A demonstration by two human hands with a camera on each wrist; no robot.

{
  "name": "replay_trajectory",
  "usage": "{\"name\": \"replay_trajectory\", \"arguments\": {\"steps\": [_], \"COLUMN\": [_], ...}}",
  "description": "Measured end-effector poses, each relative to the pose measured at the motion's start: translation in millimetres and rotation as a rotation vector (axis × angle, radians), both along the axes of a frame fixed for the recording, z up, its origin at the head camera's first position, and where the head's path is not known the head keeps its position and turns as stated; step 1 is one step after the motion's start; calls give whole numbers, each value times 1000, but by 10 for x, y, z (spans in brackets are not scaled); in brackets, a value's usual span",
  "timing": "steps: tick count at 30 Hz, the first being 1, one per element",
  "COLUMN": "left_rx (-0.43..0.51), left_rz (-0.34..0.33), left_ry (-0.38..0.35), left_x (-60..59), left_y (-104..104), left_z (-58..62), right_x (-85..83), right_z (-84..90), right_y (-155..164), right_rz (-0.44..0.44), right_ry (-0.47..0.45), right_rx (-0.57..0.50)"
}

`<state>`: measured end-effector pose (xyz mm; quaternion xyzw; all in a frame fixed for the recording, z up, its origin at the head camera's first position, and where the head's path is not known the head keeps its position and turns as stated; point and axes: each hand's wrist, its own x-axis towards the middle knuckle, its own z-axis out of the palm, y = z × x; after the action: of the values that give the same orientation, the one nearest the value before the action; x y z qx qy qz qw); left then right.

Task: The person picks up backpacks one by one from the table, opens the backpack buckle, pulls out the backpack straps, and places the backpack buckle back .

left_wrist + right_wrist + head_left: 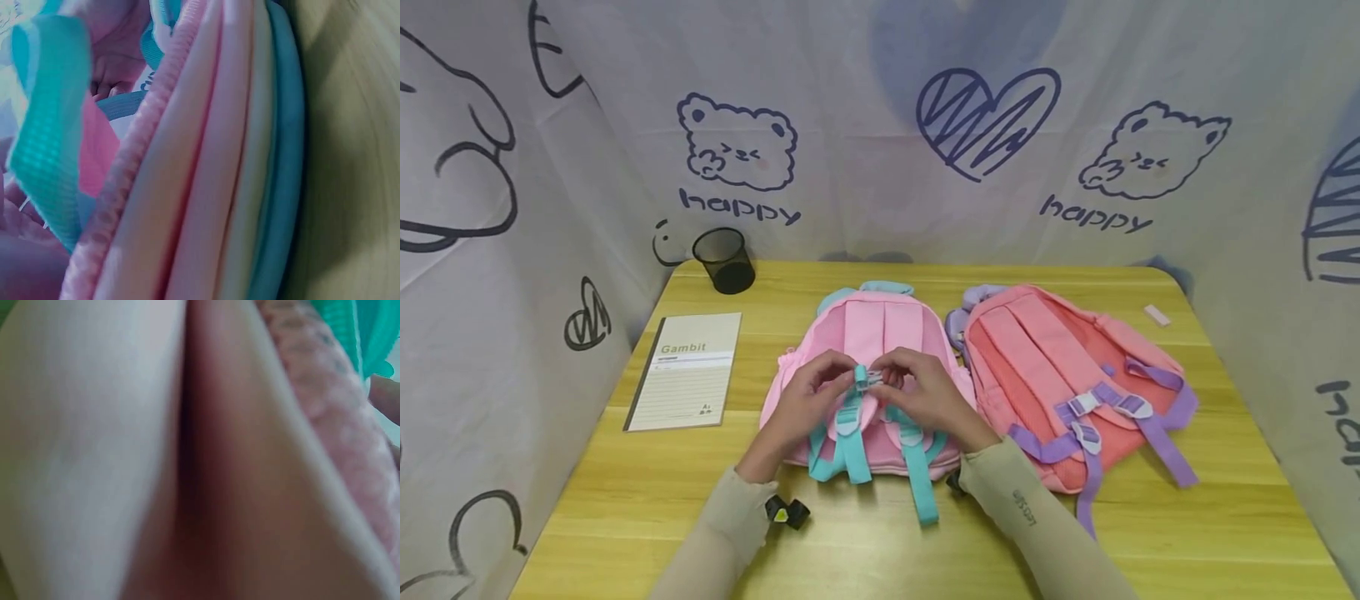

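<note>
A light pink backpack [865, 321] lies on the table with its shoulder straps facing up. Teal webbing [919, 483] hangs from its straps. Above its middle, my left hand [808, 398] pinches the teal strap end at a pale plastic buckle [874, 379]. From the other side, my right hand [931, 398] pinches the buckle's right part. Whether its two halves are joined cannot be told. In the left wrist view, a teal strap [50, 119] loops beside the backpack's layered edge [212, 156]. Blurred backpack fabric [237, 456] fills most of the right wrist view.
A coral backpack [1022, 350] with purple straps lies close on the right, its white buckle [1083, 404] fastened. A notebook [688, 375] and a black mesh cup [725, 262] are at left. A small pale block [1157, 315] lies far right. Patterned cloth [865, 167] hangs behind the table.
</note>
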<state>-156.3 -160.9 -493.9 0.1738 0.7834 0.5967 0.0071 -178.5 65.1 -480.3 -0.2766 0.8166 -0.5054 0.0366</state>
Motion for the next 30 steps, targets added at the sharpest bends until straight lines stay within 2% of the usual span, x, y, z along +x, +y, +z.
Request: {"name": "replay_trajectory", "arguments": {"steps": [4,7,15,22,30], "left_rx": [65,79,3,-51,-119], "left_rz": [-44,-76,-117,-137,-97], "left_ry": [-37,-47,-76,-45,-50], "left_x": [-34,-40,-38,-45,-24], "left_y": [-5,-13,-31,-32,-41], "left_z": [-22,-19,14,-17,-56], "right_x": [2,2,-1,1,-14], "right_z": [4,-7,-38,-49,-70], "right_y": [-4,-3,7,18,44], "right_rz": [3,3,-10,-11,-43], "right_ry": [-14,-20,-22,-33,-32], "right_rx": [2,3,-10,-21,-12]}}
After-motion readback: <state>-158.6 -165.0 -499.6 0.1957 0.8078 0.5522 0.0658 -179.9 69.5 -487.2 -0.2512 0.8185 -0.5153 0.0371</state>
